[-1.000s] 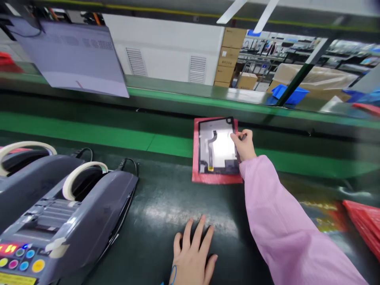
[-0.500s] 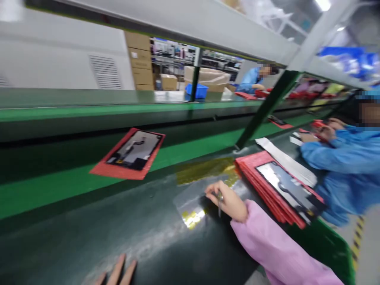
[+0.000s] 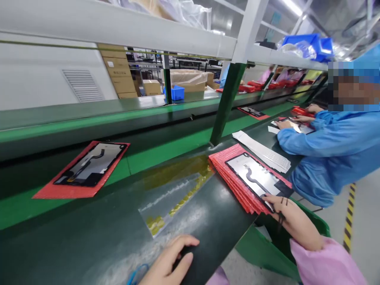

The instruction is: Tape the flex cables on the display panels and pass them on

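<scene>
My right hand (image 3: pixel 283 209) is at the near corner of a display panel (image 3: pixel 242 166), with its thumb on top and fingers at the edge. Dark thin tweezers (image 3: pixel 280 222) show among its fingers, partly hidden. That panel, grey with a black border and a dark flex cable, lies on a stack of red bubble bags (image 3: pixel 228 182). My left hand (image 3: pixel 172 257) hovers over the bench's near side, thumb and forefinger apart, holding nothing. Ahead of it a clear sheet (image 3: pixel 166 202) carries rows of small amber tape pieces.
Another display panel on a red bag (image 3: pixel 65 190) lies on the green belt (image 3: pixel 142 162) at left. White strips (image 3: pixel 261 150) lie beyond the stack. A co-worker in a blue sleeve (image 3: pixel 326 138) works at right. A green post (image 3: pixel 227 107) rises behind the bench; a green bin (image 3: pixel 267 253) stands below.
My right hand has moved from the tape sheet to the panel on the stack. My left hand has come further into view. The view has swung right; the panel on the belt appears further left.
</scene>
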A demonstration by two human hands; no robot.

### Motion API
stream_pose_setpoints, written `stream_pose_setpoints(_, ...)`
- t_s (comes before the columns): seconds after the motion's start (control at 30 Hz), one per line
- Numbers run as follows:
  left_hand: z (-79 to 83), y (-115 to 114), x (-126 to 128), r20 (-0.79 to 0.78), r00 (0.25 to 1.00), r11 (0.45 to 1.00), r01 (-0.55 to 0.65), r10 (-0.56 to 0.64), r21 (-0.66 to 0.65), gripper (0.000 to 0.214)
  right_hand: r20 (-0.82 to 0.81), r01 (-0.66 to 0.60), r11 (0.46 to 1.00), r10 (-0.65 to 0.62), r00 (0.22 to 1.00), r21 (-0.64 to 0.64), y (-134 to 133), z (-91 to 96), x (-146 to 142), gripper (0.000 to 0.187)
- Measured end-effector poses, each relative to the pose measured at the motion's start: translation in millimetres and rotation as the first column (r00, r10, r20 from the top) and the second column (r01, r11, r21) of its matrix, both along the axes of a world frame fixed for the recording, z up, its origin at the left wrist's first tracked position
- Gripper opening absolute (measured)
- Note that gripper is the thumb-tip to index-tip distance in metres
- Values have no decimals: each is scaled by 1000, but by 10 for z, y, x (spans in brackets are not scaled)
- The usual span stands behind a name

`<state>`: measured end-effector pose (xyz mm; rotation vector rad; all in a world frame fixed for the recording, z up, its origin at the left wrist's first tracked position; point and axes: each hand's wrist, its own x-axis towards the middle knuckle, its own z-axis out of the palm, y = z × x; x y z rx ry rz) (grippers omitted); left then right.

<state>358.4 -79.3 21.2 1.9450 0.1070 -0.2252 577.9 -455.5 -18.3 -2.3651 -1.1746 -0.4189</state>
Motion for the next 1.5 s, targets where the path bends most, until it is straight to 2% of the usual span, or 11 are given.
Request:
stream_pose_setpoints(0.1,104,-222,244,-13,998,995,62,-63,-81,30,2,-31,999,31,1000,-32,-44,30,68,32)
stream_pose_setpoints(0.2,55,-391,469,1,997,965,72,-75,-252,23,51,-76,996,74,996,37,-87,166,80,18)
stream_pose_setpoints(0.4,-60,-793,1060,65,995,792,104,-81,-601,35,134,-64,969,32,990,238,131,432,-103,26)
stream_pose_setpoints(0.6,-94,-965,1343,116,993,692,97,-19,-715,37,256,-203,978,186,949,42,507,190,-353,19)
stream_pose_setpoints(0.7,-85,-844,1286,128,990,665,62,51,-745,37,95,-178,974,165,982,144,446,100,-363,13)
stream_pose_setpoints(0.8,-41,-585,1067,126,982,653,3,141,-757,37,-233,135,921,-50,971,365,409,94,-308,34)
stream_pose_setpoints(0.87,13,-353,795,116,970,652,-55,216,-756,37,-441,265,860,-53,896,437,594,81,-296,40)
stream_pose_setpoints(1.0,102,134,-59,57,907,638,-249,418,-729,38,-671,146,855,272,690,497,1562,-71,-541,42)
stream_pose_setpoints(1.17,-6,540,-1246,-166,742,426,-536,649,-729,57,-800,-123,879,471,372,460,2836,-347,-1287,47)
stream_pose_setpoints(1.3,-191,782,-1820,-191,602,388,-693,776,-608,62,-779,-118,863,496,385,491,3296,-377,-1743,40)
stream_pose_setpoints(1.5,-459,1022,-2132,-196,492,351,-800,848,-487,70,-709,-147,867,478,518,477,3560,-163,-1937,36)
